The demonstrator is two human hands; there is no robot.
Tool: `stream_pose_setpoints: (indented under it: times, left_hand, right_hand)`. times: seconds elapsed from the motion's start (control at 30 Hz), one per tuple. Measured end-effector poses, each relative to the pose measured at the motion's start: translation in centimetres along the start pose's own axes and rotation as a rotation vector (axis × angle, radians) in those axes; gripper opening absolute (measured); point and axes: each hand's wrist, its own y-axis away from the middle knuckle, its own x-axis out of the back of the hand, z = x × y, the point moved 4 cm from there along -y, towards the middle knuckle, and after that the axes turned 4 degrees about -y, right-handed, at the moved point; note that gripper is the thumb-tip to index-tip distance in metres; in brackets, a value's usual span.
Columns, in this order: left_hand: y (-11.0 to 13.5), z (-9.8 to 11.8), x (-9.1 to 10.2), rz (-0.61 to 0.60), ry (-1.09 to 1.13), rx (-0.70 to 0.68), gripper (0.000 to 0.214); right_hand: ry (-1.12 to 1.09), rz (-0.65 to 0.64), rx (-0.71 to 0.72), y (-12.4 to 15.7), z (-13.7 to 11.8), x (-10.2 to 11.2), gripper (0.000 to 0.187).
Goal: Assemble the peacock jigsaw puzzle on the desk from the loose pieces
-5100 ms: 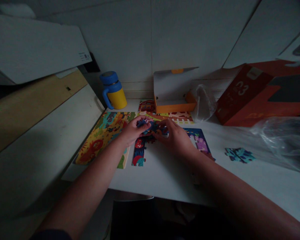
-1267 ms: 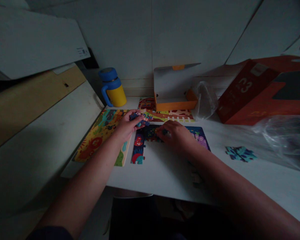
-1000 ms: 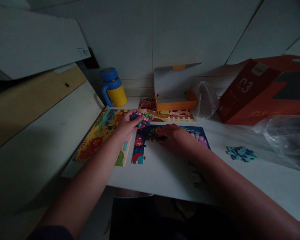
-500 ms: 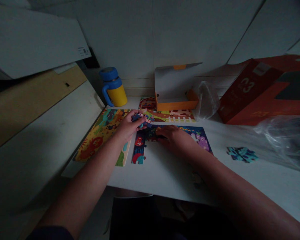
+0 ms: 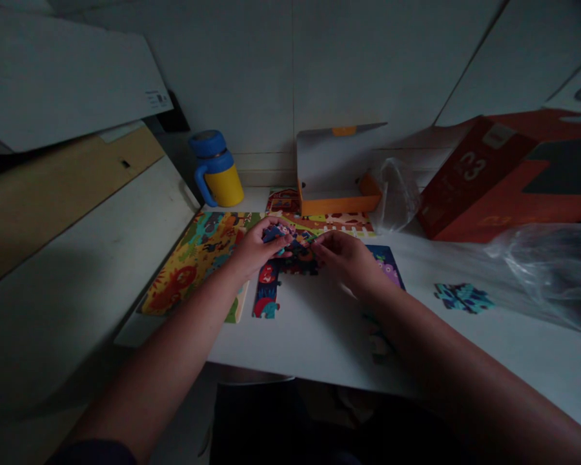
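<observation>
Over from the dark puzzle (image 5: 266, 294), the right hand (image 5: 351, 258) has moved up beside the left hand (image 5: 254, 252). In the head view, I see the left hand pinching a bunch of puzzle pieces (image 5: 274, 232). The right hand curls at their edge; I cannot tell if it pinches one. The dark puzzle lies below both hands.

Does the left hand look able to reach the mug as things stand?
Probably yes: only the flat yellow picture lies between the left hand and the mug. The hand holds puzzle pieces, though, so it may need freeing first.
</observation>
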Motion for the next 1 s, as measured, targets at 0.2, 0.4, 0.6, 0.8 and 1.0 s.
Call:
stream_pose_setpoints:
  times: [0.2, 0.4, 0.6, 0.8, 1.0]
  left_hand:
    - [-0.7, -0.1, 1.9, 0.139, 0.081, -0.004, 0.054]
    - [-0.7, 0.2, 2.4, 0.201, 0.092, 0.012, 0.063]
    - [-0.8, 0.2, 2.4, 0.193, 0.100, 0.013, 0.057]
    - [-1.0, -0.1, 2.5, 0.201, 0.095, 0.019, 0.057]
    - [-1.0, -0.3, 2.5, 0.199, 0.092, 0.031, 0.059]
  right_hand:
    - [-0.130, 0.214, -0.001, -0.4, -0.7, 4.1, 0.049]
    - [0.065, 0.040, -0.223, 0.1, -0.4, 5.1, 0.032]
    - [0.221, -0.060, -0.333, 0.4, 0.6, 5.0, 0.014]
    - [0.279, -0.061, -0.437, 0.6, 1.1, 4.6, 0.012]
    - [0.434, -0.108, -0.388, 0.8, 0.2, 3.7, 0.012]
